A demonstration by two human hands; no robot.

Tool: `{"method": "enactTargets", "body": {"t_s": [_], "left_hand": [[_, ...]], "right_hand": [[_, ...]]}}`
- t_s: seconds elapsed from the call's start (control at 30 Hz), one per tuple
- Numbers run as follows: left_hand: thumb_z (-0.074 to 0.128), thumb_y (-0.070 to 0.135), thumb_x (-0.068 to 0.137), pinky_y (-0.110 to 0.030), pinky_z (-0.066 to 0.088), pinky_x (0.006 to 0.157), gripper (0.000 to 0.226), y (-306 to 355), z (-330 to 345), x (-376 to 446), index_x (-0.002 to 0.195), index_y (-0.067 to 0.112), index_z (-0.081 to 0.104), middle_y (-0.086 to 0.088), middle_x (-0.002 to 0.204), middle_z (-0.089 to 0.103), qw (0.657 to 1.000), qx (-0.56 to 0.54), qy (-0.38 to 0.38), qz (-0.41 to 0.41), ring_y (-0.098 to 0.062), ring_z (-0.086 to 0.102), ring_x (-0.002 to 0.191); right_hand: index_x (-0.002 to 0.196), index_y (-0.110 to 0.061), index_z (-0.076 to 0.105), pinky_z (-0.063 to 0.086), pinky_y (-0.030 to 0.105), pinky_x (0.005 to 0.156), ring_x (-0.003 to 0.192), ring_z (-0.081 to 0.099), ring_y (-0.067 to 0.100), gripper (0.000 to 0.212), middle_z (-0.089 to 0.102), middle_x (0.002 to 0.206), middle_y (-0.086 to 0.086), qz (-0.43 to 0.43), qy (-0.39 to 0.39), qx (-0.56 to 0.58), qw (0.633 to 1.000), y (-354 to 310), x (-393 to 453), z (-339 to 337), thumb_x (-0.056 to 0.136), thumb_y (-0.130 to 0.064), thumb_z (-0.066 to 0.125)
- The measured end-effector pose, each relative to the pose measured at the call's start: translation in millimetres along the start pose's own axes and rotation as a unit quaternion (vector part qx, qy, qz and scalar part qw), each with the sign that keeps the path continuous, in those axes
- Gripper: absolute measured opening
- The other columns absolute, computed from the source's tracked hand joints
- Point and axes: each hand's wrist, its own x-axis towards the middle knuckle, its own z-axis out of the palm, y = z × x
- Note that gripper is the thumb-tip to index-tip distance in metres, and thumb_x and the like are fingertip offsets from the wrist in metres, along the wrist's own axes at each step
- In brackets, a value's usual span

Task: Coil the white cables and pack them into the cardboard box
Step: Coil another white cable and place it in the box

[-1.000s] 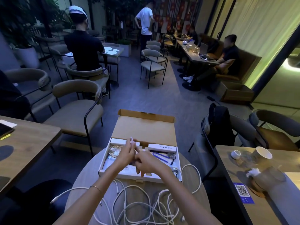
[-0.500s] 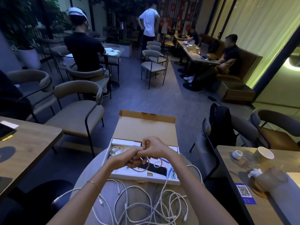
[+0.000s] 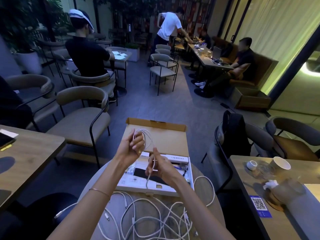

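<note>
An open cardboard box (image 3: 173,141) lies on the round table, its lid flipped back. Above it, my left hand (image 3: 133,146) grips a small coil of white cable (image 3: 147,137). My right hand (image 3: 159,168) pinches the same cable's free end, which hangs down toward the box. A tangle of several loose white cables (image 3: 149,220) is spread on the table in front of the box. Inside the box are white inserts and a dark item, partly hidden by my hands.
A wooden table (image 3: 284,196) on the right carries cups and a QR card. Another wooden table (image 3: 29,149) stands on the left. Chairs surround my round table (image 3: 202,191), one bearing a black backpack (image 3: 233,129). Several people sit or stand farther back.
My hands have risen and moved apart. The left hand now holds a coil up over the lid, and the right draws the cable's end downward.
</note>
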Motion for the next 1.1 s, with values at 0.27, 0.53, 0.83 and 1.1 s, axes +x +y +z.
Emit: {"method": "enactTargets", "body": {"t_s": [0.27, 0.53, 0.83, 1.1], "left_hand": [[0.023, 0.021, 0.103, -0.012, 0.039, 0.046, 0.025, -6.5, -7.9, 12.2, 0.115, 0.006, 0.039, -0.004, 0.071, 0.050, 0.884, 0.325, 0.291, 0.171, -0.002, 0.049, 0.044], [0.032, 0.024, 0.101, -0.026, 0.045, 0.060, 0.018, -39.7, -33.0, -22.2, 0.095, 0.010, 0.042, -0.007, 0.077, 0.051, 0.698, 0.684, 0.211, -0.005, -0.013, 0.049, 0.064], [0.031, 0.025, 0.096, -0.021, 0.011, 0.037, 0.039, -36.3, -9.4, -33.9, 0.071, -0.001, 0.045, -0.003, 0.048, 0.018, 0.840, 0.509, 0.103, -0.158, -0.015, 0.009, 0.042], [0.045, 0.028, 0.095, -0.017, 0.025, 0.034, 0.036, -16.0, -19.0, -27.3, 0.062, 0.014, 0.047, 0.004, 0.041, 0.024, 0.981, 0.082, 0.006, -0.177, -0.009, 0.021, 0.032]], "right_hand": [[0.089, -0.015, 0.051, 0.039, 0.019, 0.038, 0.033, 0.038, 0.009, 0.019, 0.044, 0.058, 0.004, 0.095, -0.102, -0.275, 0.951, 3.0, -12.8, 23.1, 0.100, -0.021, 0.036], [0.092, -0.012, 0.069, 0.033, 0.024, 0.046, 0.049, 0.037, 0.014, 0.024, 0.049, 0.061, 0.003, 0.071, -0.145, -0.477, 0.864, -26.2, -7.3, 19.8, 0.093, -0.019, 0.047], [0.076, -0.016, 0.059, 0.027, 0.018, 0.038, 0.044, 0.039, 0.007, 0.020, 0.053, 0.050, -0.002, -0.004, -0.032, -0.323, 0.946, -39.6, 0.3, -17.7, 0.075, -0.021, 0.078], [0.094, -0.007, 0.064, 0.021, 0.017, 0.035, 0.034, 0.027, 0.006, 0.026, 0.044, 0.047, -0.003, -0.010, 0.024, -0.055, 0.998, -9.6, -0.5, -27.3, 0.090, -0.033, 0.060]]}}
